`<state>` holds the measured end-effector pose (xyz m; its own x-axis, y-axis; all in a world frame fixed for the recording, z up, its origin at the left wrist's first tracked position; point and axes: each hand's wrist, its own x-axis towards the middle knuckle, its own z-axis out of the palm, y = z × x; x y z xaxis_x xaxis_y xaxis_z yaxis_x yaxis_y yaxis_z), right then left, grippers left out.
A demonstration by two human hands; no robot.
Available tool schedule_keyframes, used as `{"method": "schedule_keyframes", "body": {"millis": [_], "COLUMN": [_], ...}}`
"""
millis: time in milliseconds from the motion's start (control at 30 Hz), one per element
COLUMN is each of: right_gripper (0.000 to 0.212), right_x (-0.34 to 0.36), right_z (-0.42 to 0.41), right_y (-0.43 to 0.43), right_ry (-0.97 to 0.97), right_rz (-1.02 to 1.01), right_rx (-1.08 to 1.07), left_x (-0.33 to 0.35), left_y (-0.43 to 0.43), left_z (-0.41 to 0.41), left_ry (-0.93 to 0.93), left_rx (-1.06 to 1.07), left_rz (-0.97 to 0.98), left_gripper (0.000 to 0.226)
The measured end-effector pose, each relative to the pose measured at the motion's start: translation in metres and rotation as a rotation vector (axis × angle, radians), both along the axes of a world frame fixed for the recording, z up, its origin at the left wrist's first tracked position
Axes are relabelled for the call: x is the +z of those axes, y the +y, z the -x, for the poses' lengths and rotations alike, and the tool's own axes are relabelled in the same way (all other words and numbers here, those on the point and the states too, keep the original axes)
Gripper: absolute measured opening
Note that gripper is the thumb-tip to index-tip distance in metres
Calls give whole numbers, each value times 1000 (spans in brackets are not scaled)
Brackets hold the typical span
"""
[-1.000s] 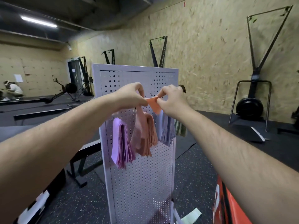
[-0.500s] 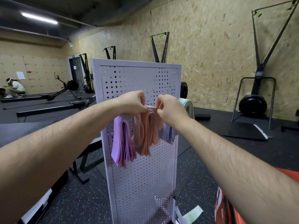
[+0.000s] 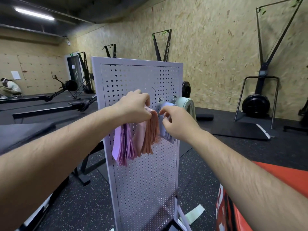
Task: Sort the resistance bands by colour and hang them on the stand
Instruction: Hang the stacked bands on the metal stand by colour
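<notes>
Red box (image 3: pixel 293 174): nearest, low on the right, partly behind the right forearm.
Floor strip (image 3: pixel 194 214): pale green, flat on the black speckled floor just beside the stand's foot.
Stand (image 3: pixel 145 177): upright grey pegboard panel, straight ahead; both arms reach to its upper half.
Left hand (image 3: pixel 135 109): fingers curl down over the top of the orange bands (image 3: pixel 150 134), grasping that bunch where it hangs on the board.
Right hand (image 3: pixel 176 124): just beside the orange bunch, apart from it; fingers loosely bent, nothing seen between them. It sits in front of the pale blue bands (image 3: pixel 167 136).
Band order, left to right: purple bands (image 3: pixel 123 145), orange, pale blue, then green bands (image 3: pixel 185 104) at the stand's right edge. All four bunches hang on the stand, one colour each, side by side in one row. Orange bunch has paler pink strips on its left side.
Ski machine (image 3: pixel 255 100): behind, on the right, against the chipboard wall (image 3: pixel 208 52).
Rowing machines (image 3: pixel 66 88): far left, on the dark floor.
Person (image 3: pixel 10 88): crouched at the far left wall.
Ceiling light (image 3: pixel 34 13): lit strip, top left.
</notes>
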<state>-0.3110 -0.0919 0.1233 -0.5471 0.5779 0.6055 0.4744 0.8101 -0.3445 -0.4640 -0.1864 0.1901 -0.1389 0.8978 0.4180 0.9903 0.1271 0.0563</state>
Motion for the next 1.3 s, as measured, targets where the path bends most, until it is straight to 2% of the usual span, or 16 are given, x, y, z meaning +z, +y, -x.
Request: {"method": "schedule_keyframes", "body": {"millis": [67,167,267,367,533,667,733,800,867,1033,1167,1300], "right_gripper": [21,8,17,23,31,35,34,35,39,41,49,43], "right_x": [-7,-30,-76,-139,-265,-367,-410,-447,-477,-548,-593,-630], "right_z": [-11,-33,-56,-75,-81,-76,-71,-66,-59,-45,-38,-33], "right_y": [-16,-38,-47,-42,-16,0,0,0,2,0,0,-5], "right_ry": [-10,-64,-147,-248,-383,-503,-513,-545,-577,-665,-734,-819], "right_rz": [-32,-34,27,120,360,599,730,808,865,1006,1134,1186], "right_rx": [-1,-9,-52,-91,-124,-178,-205,-194,-187,-145,-111,-65], "left_x": [-15,-62,-125,-193,-319,-420,-467,-505,-535,-603,-662,-709], "left_y": [-14,-37,-44,-31,6,25,28,30,31,18,4,4], "left_z": [-19,-54,-70,-72,-61,-48,-38,-29,-19,2,1,-9], "left_ry": [-13,-173,-242,-324,-315,-301,-299,-314,-375,-434,-436,-435], "left_rx": [-135,-333,-385,-371,-296,-263,-229,-212,-159,40,48,20], "left_rz": [-120,-128,-85,46,243,349,498,579,637,771,960,1120], "left_gripper": [15,18,29,42,53,47,43,49,53,37,54,65]}}
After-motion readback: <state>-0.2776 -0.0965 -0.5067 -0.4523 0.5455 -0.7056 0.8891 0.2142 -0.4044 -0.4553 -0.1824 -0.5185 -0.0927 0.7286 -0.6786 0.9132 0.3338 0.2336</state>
